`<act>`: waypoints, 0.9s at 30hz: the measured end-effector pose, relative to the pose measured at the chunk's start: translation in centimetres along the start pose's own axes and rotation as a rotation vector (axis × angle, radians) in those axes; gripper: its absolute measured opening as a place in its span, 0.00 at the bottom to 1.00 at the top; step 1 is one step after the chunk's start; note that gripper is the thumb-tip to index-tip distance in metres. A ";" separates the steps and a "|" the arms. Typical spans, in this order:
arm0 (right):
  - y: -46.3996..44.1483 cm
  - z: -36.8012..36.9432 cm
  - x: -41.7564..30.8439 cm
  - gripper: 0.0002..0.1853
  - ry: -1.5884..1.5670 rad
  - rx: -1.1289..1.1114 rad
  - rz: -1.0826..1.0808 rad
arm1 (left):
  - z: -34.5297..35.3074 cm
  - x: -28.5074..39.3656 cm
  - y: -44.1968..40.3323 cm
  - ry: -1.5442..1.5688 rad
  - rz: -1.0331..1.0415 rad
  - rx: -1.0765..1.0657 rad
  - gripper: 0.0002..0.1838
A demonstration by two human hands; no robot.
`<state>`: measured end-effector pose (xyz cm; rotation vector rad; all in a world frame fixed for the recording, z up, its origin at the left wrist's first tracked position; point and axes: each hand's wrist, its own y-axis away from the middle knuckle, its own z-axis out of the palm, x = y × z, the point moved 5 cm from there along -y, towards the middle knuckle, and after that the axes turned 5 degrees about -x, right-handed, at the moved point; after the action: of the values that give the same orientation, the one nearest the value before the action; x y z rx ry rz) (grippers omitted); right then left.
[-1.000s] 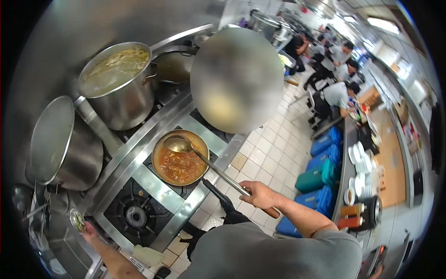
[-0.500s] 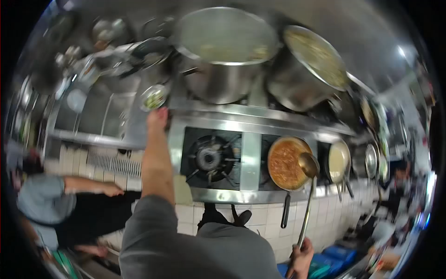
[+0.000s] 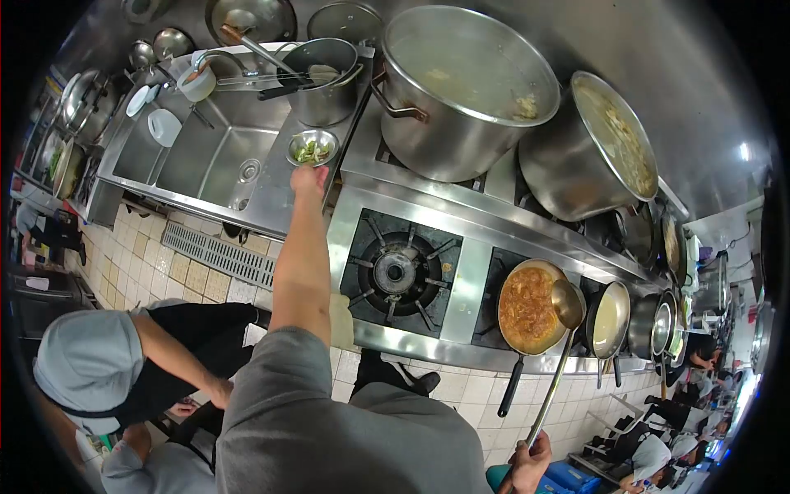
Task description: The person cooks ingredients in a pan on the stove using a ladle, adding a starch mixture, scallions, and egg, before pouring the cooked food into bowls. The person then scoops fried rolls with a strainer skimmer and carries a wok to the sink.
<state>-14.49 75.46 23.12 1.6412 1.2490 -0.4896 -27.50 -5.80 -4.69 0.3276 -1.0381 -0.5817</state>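
My left hand is stretched out to the counter beside the sink. Its fingers are closed at the near rim of a small metal bowl holding chopped green and pale pieces; the fingertips are partly hidden. My right hand, low in the view, is wrapped round the long handle of a ladle. The ladle's head hangs over the right rim of a frying pan with chunky reddish-orange sauce. That pan sits on a burner, its black handle pointing toward me.
Two large stockpots stand behind the stove. An unlit burner lies left of the sauce pan. Another pan with pale yellow liquid is to its right. A pot stands by the sink. A co-worker bends at my left.
My view has turned, so the stove and counter appear shifted right, and the picture is sharper. My left hand stays at the bowl and my right keeps the ladle over the pan's edge.
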 end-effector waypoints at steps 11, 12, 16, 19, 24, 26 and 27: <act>-1.1 -2.5 4.0 0.20 0.046 0.027 -0.030 | -2.2 0.5 25.3 -0.045 0.093 -0.631 0.04; -1.0 -3.2 4.0 0.20 0.036 0.044 -0.019 | -0.4 0.4 29.3 -0.054 0.050 -0.669 0.05; -2.2 -5.7 4.3 0.20 0.031 -0.020 -0.080 | 3.0 -4.2 36.5 -0.116 -0.015 -0.837 0.05; -3.1 -8.5 5.6 0.20 0.002 -0.035 -0.123 | 5.9 -8.1 42.2 -0.259 -0.008 -0.904 0.05; -6.2 -13.5 8.4 0.19 -0.008 -0.131 -0.167 | 9.5 -16.0 49.6 -0.672 0.279 -0.916 0.05; -8.7 -14.8 10.5 0.17 0.066 -0.155 -0.309 | 11.2 -20.0 52.3 -0.706 0.348 -0.911 0.05; -9.2 -15.6 10.1 0.16 0.068 -0.158 -0.355 | 12.2 -21.5 53.9 -0.909 0.546 -0.898 0.04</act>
<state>-22.30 93.93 18.00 1.3181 1.5999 -0.5387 -30.41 50.43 13.72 -1.0770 -1.5149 -0.6376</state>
